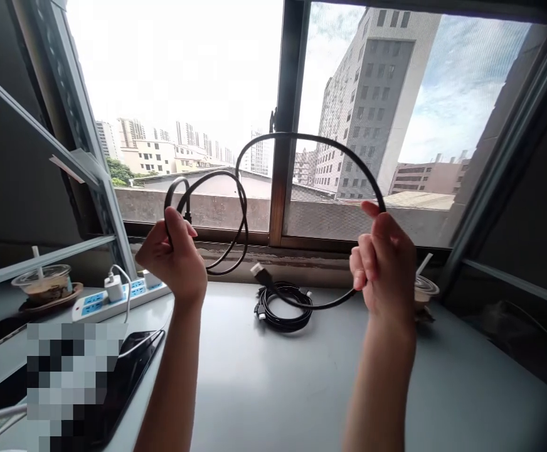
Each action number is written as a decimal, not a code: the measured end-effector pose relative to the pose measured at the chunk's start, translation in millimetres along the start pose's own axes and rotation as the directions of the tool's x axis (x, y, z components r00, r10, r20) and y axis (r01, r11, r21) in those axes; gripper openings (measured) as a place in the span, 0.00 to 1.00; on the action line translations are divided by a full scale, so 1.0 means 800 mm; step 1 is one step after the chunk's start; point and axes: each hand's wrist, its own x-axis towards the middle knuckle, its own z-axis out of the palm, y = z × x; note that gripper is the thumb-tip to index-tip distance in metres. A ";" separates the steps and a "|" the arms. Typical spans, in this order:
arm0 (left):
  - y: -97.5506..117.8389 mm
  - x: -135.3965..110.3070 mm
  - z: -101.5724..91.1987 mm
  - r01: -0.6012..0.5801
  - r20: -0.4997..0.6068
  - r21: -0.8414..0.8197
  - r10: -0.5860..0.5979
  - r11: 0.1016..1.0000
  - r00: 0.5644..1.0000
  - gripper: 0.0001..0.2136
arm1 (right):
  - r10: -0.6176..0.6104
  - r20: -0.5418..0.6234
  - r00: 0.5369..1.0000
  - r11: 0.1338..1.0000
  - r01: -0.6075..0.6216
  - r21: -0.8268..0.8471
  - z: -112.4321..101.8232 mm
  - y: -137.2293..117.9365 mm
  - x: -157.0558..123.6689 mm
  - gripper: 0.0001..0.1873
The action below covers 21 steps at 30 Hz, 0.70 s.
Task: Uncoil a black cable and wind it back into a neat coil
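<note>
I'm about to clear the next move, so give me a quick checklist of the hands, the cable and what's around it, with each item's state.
1. Left hand has a grip on the held cable: ok.
2. Right hand has a grip on it too: ok.
3. Held cable runs between the hands without crossing itself: not ok, its loops cross nearer the left hand.
4. Hanging plug is clear of the coiled cable: cannot tell, they overlap in this view.
5. Left-side drink cup is away from the held cable: ok.
</note>
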 end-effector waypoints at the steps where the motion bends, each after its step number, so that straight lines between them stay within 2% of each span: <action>1: 0.001 0.006 -0.003 -0.005 -0.001 0.007 0.005 1.000 1.000 0.16 | -0.036 -0.055 0.998 0.999 0.035 -0.013 -0.008 0.000 0.002 0.14; 3: 0.001 0.016 -0.011 -0.026 -0.039 0.015 0.026 1.000 0.999 0.16 | -0.097 -0.147 0.984 0.995 0.092 -0.039 -0.022 0.001 0.008 0.15; 5: -0.001 0.022 -0.016 -0.053 -0.150 0.002 0.053 0.999 0.987 0.15 | -0.113 -0.208 0.972 0.993 0.104 -0.053 -0.035 0.004 0.013 0.16; 8: -0.006 0.023 -0.018 -0.114 -0.366 -0.054 0.087 0.992 0.927 0.15 | -0.060 -0.292 0.954 0.998 0.058 -0.015 -0.053 0.009 0.018 0.17; 11: -0.006 0.017 -0.014 -0.209 -0.461 -0.112 0.136 0.971 0.877 0.17 | -0.008 -0.366 0.930 0.997 0.035 0.068 -0.072 0.015 0.020 0.13; 14: -0.003 0.012 -0.013 -0.264 -0.483 -0.122 0.175 0.957 0.858 0.16 | -0.053 -0.427 0.902 0.994 0.090 0.067 -0.091 0.022 0.021 0.12; 16: -0.003 0.012 -0.014 -0.269 -0.475 -0.115 0.185 0.956 0.861 0.15 | -0.116 -0.419 0.901 0.992 0.129 0.003 -0.100 0.026 0.022 0.12; 21: -0.002 0.011 -0.012 -0.250 -0.309 -0.173 0.189 0.953 0.932 0.13 | -0.162 -0.349 0.923 0.986 0.139 -0.090 -0.096 0.031 0.026 0.12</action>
